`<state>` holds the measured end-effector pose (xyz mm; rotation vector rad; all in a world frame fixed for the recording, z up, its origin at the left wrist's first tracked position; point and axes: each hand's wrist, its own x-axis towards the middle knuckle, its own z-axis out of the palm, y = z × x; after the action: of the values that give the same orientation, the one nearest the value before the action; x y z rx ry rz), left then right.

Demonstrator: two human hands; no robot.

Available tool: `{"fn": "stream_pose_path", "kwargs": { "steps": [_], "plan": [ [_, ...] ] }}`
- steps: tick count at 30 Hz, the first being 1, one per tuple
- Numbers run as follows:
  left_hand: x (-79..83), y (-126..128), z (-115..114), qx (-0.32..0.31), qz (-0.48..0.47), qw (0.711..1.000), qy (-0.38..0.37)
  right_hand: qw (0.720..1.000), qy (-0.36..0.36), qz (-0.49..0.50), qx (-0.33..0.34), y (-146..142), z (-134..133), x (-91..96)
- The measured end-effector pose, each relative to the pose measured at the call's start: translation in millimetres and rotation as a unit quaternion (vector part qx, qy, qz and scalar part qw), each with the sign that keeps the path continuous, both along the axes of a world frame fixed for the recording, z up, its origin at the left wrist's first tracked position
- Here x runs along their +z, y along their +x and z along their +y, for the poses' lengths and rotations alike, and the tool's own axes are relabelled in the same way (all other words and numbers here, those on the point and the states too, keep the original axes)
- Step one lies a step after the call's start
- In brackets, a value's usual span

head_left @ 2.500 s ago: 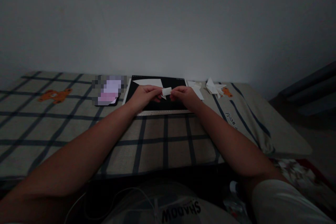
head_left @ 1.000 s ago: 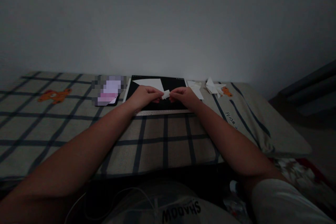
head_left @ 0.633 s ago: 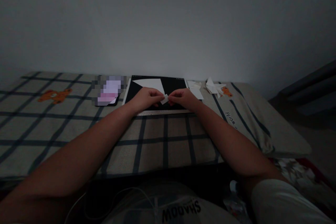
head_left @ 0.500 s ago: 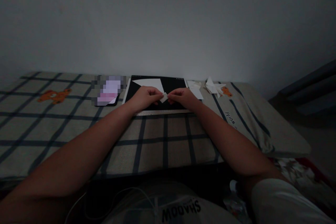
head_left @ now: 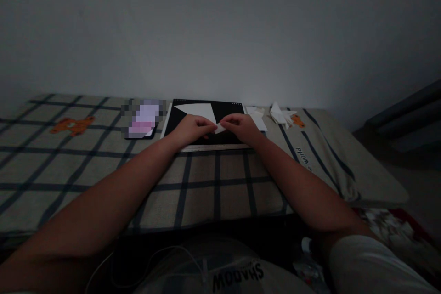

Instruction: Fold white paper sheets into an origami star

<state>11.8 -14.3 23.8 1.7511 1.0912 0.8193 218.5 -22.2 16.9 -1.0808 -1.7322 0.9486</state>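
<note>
Between my two hands is a small folded piece of white paper (head_left: 219,129), pinched over a black board (head_left: 225,109). My left hand (head_left: 193,127) grips its left side with thumb and forefinger. On the other side, the fingertips of my right hand (head_left: 240,125) are closed on the paper's upper right part. Fingers cover much of the piece, so its folds are hard to make out. Behind my left hand lies a larger white paper sheet (head_left: 199,110) with a pointed left corner, flat on the board.
A phone (head_left: 143,119) with a lit, blurred screen lies left of the board. To the right are white paper pieces (head_left: 257,117) and a folded paper shape (head_left: 280,115). A checked cloth (head_left: 206,179) covers the table. Below stands a plastic bottle (head_left: 308,262), near a heap of crumpled paper (head_left: 389,227).
My right fingers have shifted slightly left and closer to my left fingertips. The small paper has turned a little and shows less upright between them.
</note>
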Motion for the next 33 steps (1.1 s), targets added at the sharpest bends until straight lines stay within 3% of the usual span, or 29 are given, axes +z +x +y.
{"fn": "stream_pose_path", "kwargs": {
  "steps": [4, 9, 16, 21, 29, 33],
  "plan": [
    [2.0, -1.7, -0.7, -0.020, 0.005, 1.000, 0.013, 1.000, -0.014, 0.001, 0.005, -0.6, 3.1, -3.9],
    [1.6, -0.1, -5.4, -0.038, 0.049, 0.995, 0.083, 0.997, 0.034, -0.054, 0.032, -0.9, 4.2, -8.5],
    [2.9, 2.1, -6.8, -0.028, 0.056, 0.987, 0.147, 0.991, 0.086, -0.091, 0.049, -0.1, -1.2, 0.2],
    [1.4, -3.9, -2.9, -0.059, 0.036, 0.990, 0.121, 0.994, 0.027, -0.071, 0.085, 3.3, 0.6, 0.5],
    [3.5, -6.4, 1.7, -0.022, 0.046, 0.985, 0.165, 0.999, 0.024, -0.039, 0.016, 6.5, 2.8, 5.0],
    [1.0, -6.7, 2.5, -0.004, 0.039, 0.989, 0.146, 1.000, -0.007, 0.003, 0.001, 8.0, 3.5, 2.8]
  ]
}}
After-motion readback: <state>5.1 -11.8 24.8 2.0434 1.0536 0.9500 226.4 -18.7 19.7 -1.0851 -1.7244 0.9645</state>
